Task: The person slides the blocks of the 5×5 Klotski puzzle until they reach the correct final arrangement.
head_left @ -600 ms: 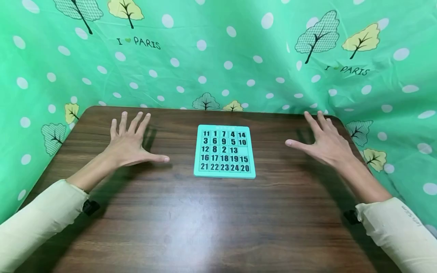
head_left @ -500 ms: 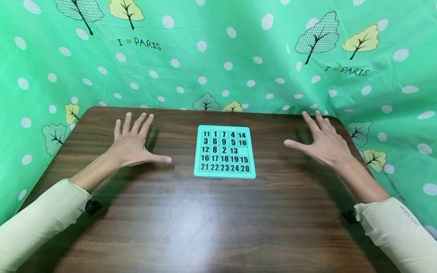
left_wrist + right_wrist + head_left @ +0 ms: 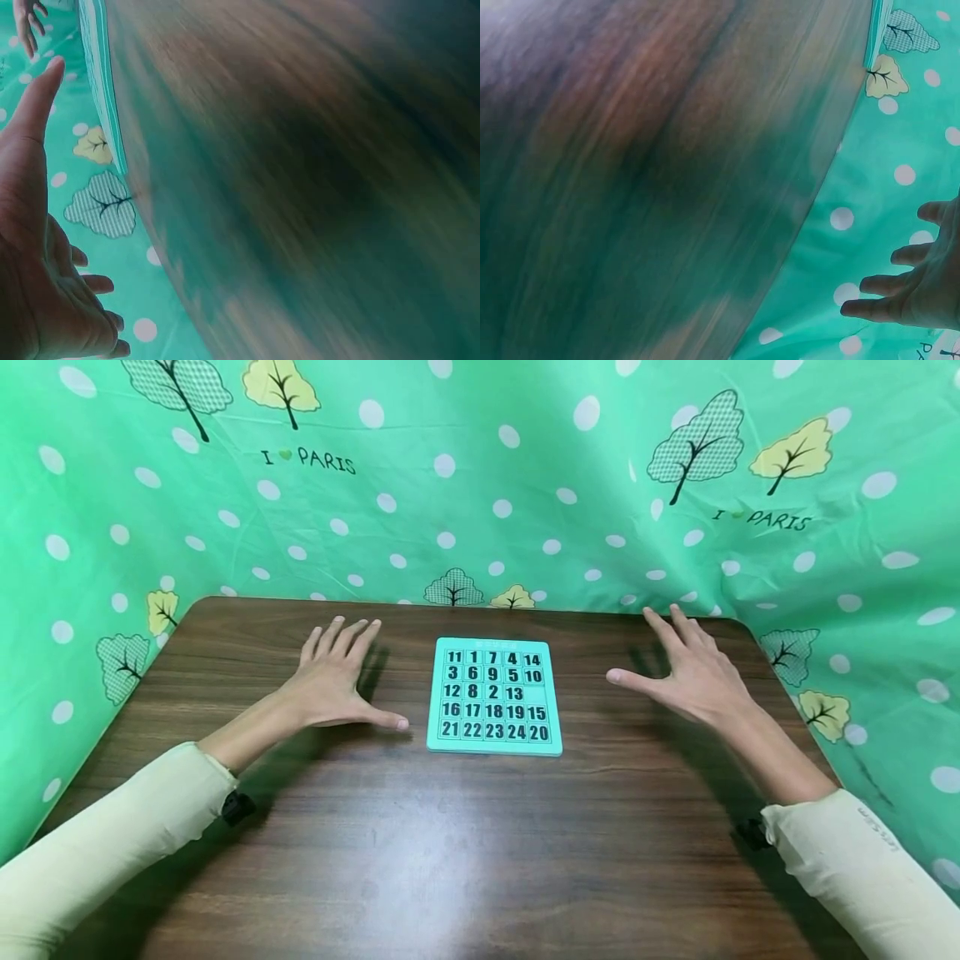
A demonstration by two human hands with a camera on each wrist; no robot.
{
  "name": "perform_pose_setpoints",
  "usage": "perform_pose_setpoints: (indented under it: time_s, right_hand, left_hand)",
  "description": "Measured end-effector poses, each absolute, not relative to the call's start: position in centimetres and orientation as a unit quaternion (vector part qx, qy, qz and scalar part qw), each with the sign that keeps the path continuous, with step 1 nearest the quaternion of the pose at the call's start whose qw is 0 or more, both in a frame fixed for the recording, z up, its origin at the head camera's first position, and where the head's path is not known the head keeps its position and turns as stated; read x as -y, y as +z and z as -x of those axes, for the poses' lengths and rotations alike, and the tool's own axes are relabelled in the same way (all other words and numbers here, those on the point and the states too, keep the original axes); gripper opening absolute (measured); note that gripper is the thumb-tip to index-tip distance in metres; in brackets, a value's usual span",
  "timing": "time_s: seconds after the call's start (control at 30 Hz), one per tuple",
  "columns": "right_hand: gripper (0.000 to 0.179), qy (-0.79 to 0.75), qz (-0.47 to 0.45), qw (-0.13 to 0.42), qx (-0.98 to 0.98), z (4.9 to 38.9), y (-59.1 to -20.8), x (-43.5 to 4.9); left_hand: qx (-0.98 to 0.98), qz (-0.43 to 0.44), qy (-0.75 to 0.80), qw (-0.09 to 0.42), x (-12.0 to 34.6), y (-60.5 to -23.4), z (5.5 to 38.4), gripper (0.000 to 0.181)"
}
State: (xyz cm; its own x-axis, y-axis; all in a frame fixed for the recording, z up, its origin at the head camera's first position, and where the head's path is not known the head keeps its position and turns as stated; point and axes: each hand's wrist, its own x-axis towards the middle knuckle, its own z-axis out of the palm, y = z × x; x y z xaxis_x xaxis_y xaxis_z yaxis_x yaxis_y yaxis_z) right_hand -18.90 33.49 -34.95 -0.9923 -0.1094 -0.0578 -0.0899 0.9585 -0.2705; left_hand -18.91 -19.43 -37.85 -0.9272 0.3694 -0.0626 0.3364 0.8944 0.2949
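A turquoise number slide puzzle lies flat on the dark wooden table, its numbered tiles facing up and a blank slot at the right end of the middle row. To its left, my left hand is held with fingers spread and thumb stretched toward the board, apart from it. On the other side my right hand is likewise spread, farther from the puzzle, holding nothing. The left wrist view catches the puzzle's edge beyond the thumb; in the right wrist view the puzzle's edge shows at the top.
A green polka-dot cloth printed with trees hangs behind the table and along both sides. Black wrist straps show below both sleeves.
Both hands have moved inward toward the puzzle, the left one farther than the right. The puzzle has stayed in place on the table.
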Motion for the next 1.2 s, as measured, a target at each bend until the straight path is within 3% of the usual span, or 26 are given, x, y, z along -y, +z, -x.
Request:
perform_pose_setpoints:
  time_s: [0.63, 1.2]
  right_hand:
    - [0.121, -0.131, 0.086, 0.047, -0.986, 19.5, -35.3, -30.6]
    - [0.119, -0.113, 0.134, 0.072, -0.982, 20.3, -36.1, -27.1]
  left_hand:
    - [-0.944, -0.28, 0.129, 0.113, 14.6, -39.6, 20.8, 0.165]
    - [-0.944, -0.252, 0.12, 0.177, 13.8, -40.0, 21.3, 0.165]
